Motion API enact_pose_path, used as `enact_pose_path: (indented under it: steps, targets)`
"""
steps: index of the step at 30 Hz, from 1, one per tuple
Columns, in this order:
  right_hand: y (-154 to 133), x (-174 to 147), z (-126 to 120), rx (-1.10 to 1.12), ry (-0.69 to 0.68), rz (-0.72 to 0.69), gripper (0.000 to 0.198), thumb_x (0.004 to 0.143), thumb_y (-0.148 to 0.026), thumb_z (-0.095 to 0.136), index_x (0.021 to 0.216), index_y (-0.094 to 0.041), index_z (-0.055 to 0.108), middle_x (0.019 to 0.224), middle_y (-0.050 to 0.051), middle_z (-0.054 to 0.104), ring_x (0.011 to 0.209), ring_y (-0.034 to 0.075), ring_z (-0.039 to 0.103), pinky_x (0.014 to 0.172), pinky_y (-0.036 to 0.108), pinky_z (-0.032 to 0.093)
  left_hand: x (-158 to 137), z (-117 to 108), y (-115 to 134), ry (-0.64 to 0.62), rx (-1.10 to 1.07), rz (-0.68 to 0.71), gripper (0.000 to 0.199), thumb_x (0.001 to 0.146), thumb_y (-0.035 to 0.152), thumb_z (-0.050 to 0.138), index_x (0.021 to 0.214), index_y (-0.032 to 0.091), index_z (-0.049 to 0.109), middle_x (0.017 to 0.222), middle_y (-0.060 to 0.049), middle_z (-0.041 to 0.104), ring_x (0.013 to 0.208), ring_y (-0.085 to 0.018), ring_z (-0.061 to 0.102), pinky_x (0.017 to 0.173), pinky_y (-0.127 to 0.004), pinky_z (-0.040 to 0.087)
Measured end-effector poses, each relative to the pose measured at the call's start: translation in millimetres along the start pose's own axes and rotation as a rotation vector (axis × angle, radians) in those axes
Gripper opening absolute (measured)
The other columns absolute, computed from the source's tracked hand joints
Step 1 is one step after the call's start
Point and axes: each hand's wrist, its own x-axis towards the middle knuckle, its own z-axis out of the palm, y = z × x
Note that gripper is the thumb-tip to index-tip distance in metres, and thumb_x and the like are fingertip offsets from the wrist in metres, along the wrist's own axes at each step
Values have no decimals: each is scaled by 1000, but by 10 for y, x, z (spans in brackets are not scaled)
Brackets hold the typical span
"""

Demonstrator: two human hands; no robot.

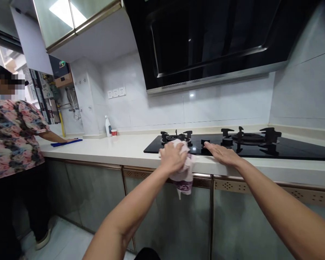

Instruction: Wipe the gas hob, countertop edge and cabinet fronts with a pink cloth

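My left hand [173,156] is closed over a pale pink cloth [184,172] with a purple printed band. The cloth is bunched at the front left of the black gas stove [151,147], and its lower end hangs over the counter edge. Just behind it stands the left burner [176,137]. To the right, my right hand [223,153] lies with fingers stretched out at the stove's front edge, holding nothing. Its fingertips are beside a black knob [205,142]; whether they touch it I cannot tell. A second knob [227,142] sits behind that hand, near the right burner [250,138].
A black range hood [206,47] overhangs the stove. On the white counter [124,146] are a white bottle [108,126] and a small red cup [114,133]. At the left, another person [13,137] rests a hand on a blue cloth [66,143].
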Motion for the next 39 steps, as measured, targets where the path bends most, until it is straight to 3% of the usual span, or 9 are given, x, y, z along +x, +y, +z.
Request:
enact_pose_path:
  steps: [5, 7, 10, 16, 24, 27, 29, 34, 39]
  targets:
    - [68, -26, -15, 94, 173, -31, 73, 98, -64, 4, 111, -23, 63, 125, 12, 67, 122, 29, 59, 100, 43, 47, 155, 183, 772, -51, -71, 211, 52, 98, 57, 31, 141, 36, 49, 130, -10, 53, 116, -31, 51, 95, -52, 45]
    - [73, -64, -31, 92, 243, -20, 75, 98, -64, 1, 104, -22, 63, 117, 14, 69, 114, 29, 62, 95, 42, 47, 186, 197, 841, -81, -90, 234, 51, 98, 58, 32, 141, 37, 50, 132, -10, 52, 119, -31, 51, 97, -52, 45]
    - [60, -120, -41, 41, 313, -11, 75, 97, -66, 3, 104, -21, 62, 115, 15, 68, 112, 31, 61, 93, 43, 46, 184, 182, 714, -107, -98, 290, 57, 94, 69, 36, 144, 42, 46, 139, -8, 49, 125, -31, 49, 101, -50, 43]
    - [54, -103, -57, -3, 181, 44, 75, 97, -67, 5, 105, -21, 64, 119, 15, 68, 115, 33, 60, 93, 47, 46, 88, 26, -12, -154, 19, 312, 77, 83, 79, 51, 149, 39, 43, 138, -10, 51, 127, -32, 49, 101, -45, 45]
    - [-20, -88, -87, -66, 25, 80, 79, 96, -69, 7, 113, -22, 68, 131, 16, 64, 123, 38, 57, 99, 56, 42, -253, -531, -1595, -269, 186, -69, 91, 74, 70, 71, 152, 40, 36, 136, -9, 52, 125, -30, 52, 102, -38, 44]
    - [-75, -128, -91, -108, 19, 68, 82, 94, -72, 7, 107, -22, 70, 125, 17, 67, 119, 39, 59, 96, 57, 43, -349, -676, -1977, -275, 244, -171, 91, 74, 68, 72, 151, 34, 38, 132, -12, 53, 124, -31, 52, 102, -39, 44]
    - [-104, -147, -92, -110, 47, 50, 83, 94, -73, 7, 105, -21, 70, 122, 17, 68, 116, 39, 60, 95, 57, 44, -392, -689, -2065, -264, 279, -199, 89, 75, 68, 70, 151, 33, 38, 132, -12, 53, 124, -32, 50, 102, -40, 43]
    - [-123, -139, -81, -44, 118, 33, 83, 93, -74, 6, 104, -20, 68, 119, 17, 68, 112, 37, 61, 93, 55, 46, -516, -524, -1779, -126, 337, -147, 80, 81, 69, 66, 148, 32, 44, 131, -12, 53, 120, -34, 48, 101, -45, 40]
    - [-116, -159, -56, -28, 212, 40, 82, 95, -72, 7, 108, -19, 69, 122, 19, 66, 114, 37, 60, 94, 51, 45, -548, -261, -994, -45, 250, 32, 77, 83, 74, 58, 149, 39, 41, 139, -10, 49, 123, -34, 45, 104, -49, 37]
